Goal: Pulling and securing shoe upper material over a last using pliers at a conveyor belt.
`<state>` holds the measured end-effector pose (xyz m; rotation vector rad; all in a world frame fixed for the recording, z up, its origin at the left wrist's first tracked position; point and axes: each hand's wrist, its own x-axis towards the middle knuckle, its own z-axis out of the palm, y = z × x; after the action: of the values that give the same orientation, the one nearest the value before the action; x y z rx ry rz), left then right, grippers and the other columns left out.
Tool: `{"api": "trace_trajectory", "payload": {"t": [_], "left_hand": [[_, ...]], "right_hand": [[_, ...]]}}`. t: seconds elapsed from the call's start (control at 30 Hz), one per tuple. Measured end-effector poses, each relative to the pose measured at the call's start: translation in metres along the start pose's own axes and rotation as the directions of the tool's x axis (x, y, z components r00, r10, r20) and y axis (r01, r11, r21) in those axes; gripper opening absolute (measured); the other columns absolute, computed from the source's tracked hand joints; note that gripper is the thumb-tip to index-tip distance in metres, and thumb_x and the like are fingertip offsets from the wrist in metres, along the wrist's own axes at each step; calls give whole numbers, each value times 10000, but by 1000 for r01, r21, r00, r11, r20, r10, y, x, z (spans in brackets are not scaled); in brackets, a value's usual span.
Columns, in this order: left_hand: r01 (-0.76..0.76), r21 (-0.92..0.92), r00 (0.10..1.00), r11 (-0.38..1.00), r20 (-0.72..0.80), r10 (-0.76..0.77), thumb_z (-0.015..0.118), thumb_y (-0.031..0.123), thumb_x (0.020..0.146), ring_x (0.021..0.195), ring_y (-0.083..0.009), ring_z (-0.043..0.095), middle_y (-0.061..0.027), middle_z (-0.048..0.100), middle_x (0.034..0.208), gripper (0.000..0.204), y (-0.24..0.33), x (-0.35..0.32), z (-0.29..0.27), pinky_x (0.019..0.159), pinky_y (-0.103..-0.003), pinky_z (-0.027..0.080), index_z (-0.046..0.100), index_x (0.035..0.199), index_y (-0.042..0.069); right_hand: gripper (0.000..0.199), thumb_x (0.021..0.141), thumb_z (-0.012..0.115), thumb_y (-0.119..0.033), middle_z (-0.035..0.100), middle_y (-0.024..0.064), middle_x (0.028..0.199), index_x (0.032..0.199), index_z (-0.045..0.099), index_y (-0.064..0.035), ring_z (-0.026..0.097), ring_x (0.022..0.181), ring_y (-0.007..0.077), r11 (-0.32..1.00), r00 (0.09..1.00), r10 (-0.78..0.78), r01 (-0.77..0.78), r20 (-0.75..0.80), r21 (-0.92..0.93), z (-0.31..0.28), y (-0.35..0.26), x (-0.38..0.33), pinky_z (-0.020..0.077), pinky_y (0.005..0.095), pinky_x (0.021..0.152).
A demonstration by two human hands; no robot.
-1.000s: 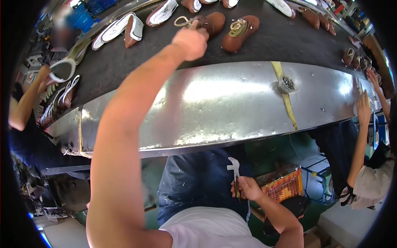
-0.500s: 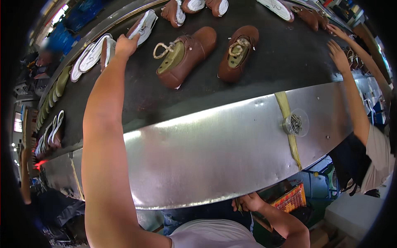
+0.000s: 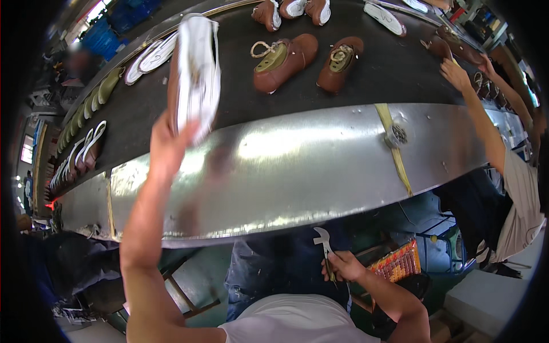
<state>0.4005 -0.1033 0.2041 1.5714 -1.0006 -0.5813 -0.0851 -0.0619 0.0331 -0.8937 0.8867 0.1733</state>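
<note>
Over the metal ledge [image 3: 297, 148], your left hand [image 3: 170, 140] grips the near end of a white-bottomed shoe [image 3: 197, 74]; blur hides the exact finger placement. The shoe extends forward from that hand, above the dark belt [image 3: 389, 74]. Below the ledge's near edge, in front of your lap, your right hand [image 3: 343, 266] is closed around the handle of a hammer [image 3: 322, 236], head uppermost. The shoe is well apart from this hand, forward and left. Right of the shoe, two brown shoes [image 3: 299, 54] rest on the belt. Farther right, a cup [image 3: 395, 136] of small metal pieces stands on the ledge beside yellow tape [image 3: 402, 171].
</note>
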Motion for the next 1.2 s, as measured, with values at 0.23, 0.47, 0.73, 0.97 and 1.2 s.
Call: {"api": "trace_trajectory", "payload": {"t": [0.23,0.47,0.73,0.97,1.2], "left_hand": [[57,-298,979,953,203,5,895,221,699,1105,-296,636,-171,625,1228,1016,22,-256,75,974,-396,489,269,1451,-53],[110,500,856,859,391,-337,822,420,730,1042,-409,651,-269,619,1200,1188,5,-373,141,889,-397,526,54,1520,-23],[114,5,955,993,277,-111,605,159,914,1114,-317,626,-256,607,1236,323,-48,-364,146,936,-357,487,648,1165,-41],[287,525,628,801,529,-571,707,185,787,647,-176,651,-133,699,768,218,-21,-302,110,592,-332,513,693,863,-20],[-298,634,703,713,651,-286,671,136,754,626,-255,657,-166,668,766,146,-37,-270,101,541,-399,507,589,817,33]], "right_hand": [[373,1021,505,-353,630,53,842,1164,574,-15,646,765,155,844,840,-535,528,-89,-95,-2,7,-40,525,298,668],[483,948,597,-471,611,43,902,1092,582,-10,596,802,145,920,897,-349,384,-273,85,15,-66,-69,494,289,712],[413,823,742,-358,517,-21,860,1017,588,-28,458,798,83,806,905,-425,384,11,-451,26,-53,-61,423,263,719],[391,825,742,-367,532,17,800,960,582,-37,484,757,78,717,916,-398,340,43,-608,59,-74,-52,436,273,667],[499,803,738,-394,613,121,850,1024,588,28,567,794,179,602,914,-406,287,24,-745,85,-91,-57,485,338,729]]}}
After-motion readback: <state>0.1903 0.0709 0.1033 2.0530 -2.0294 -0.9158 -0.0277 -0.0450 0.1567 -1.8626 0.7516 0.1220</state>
